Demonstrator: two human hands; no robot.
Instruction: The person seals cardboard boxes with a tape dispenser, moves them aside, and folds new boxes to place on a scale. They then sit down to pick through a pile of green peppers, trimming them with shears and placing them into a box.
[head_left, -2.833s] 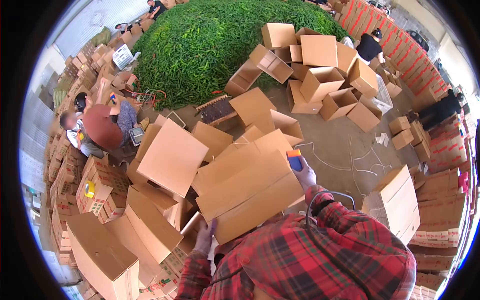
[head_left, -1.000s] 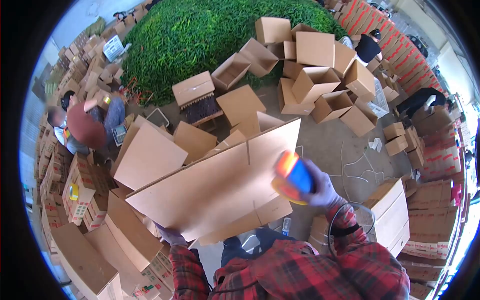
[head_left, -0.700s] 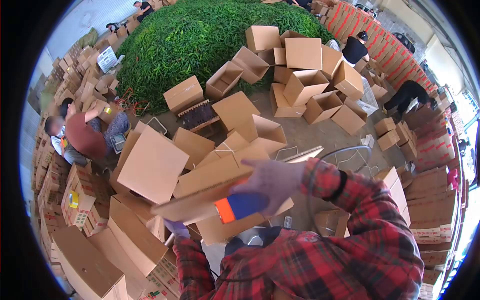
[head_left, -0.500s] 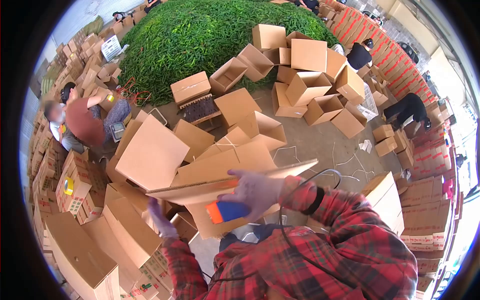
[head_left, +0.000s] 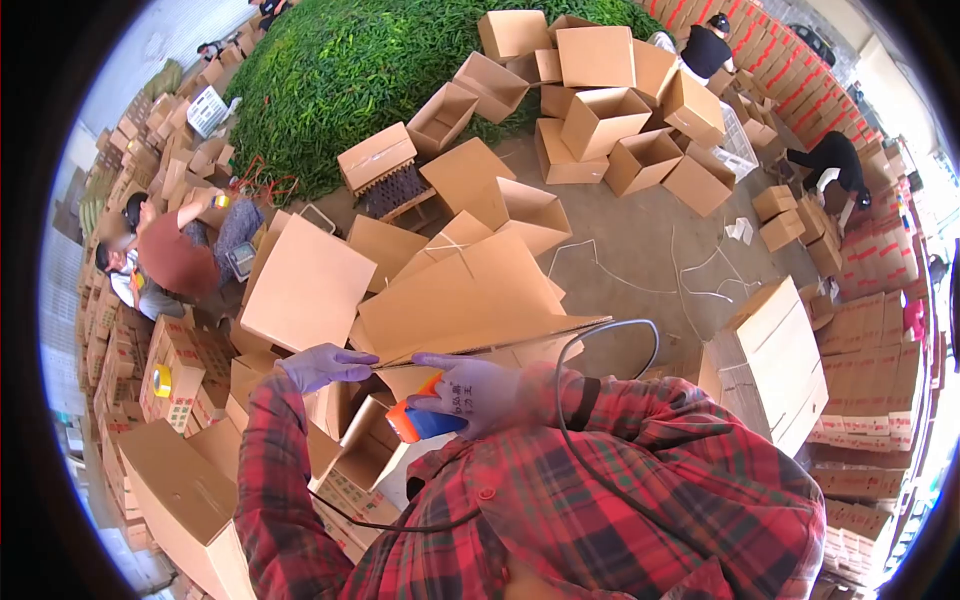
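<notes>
My right hand (head_left: 470, 392), in a pale purple glove, is closed round an orange and blue tool (head_left: 428, 418). Its fingertips also touch the near edge of a large cardboard piece (head_left: 460, 300) that stretches away in front of me. Left of it, my left hand (head_left: 328, 366), gloved alike, pinches the near left corner of the same cardboard. The two hands are a short way apart, in front of my chest. Below my left hand stands an open box (head_left: 370, 445).
A big heap of green peppers (head_left: 330, 90) lies at the back. Open boxes (head_left: 605, 120) are piled beyond the cardboard, and a tall box (head_left: 770, 365) stands at the right. People crouch at left (head_left: 175, 250) and right (head_left: 835, 165). White straps (head_left: 690, 270) lie on the floor.
My left hand has moved up onto the cardboard's edge and closed on it. The cardboard's near edge and my right hand have shifted left, and the hands are nearer together. The view has turned slightly.
</notes>
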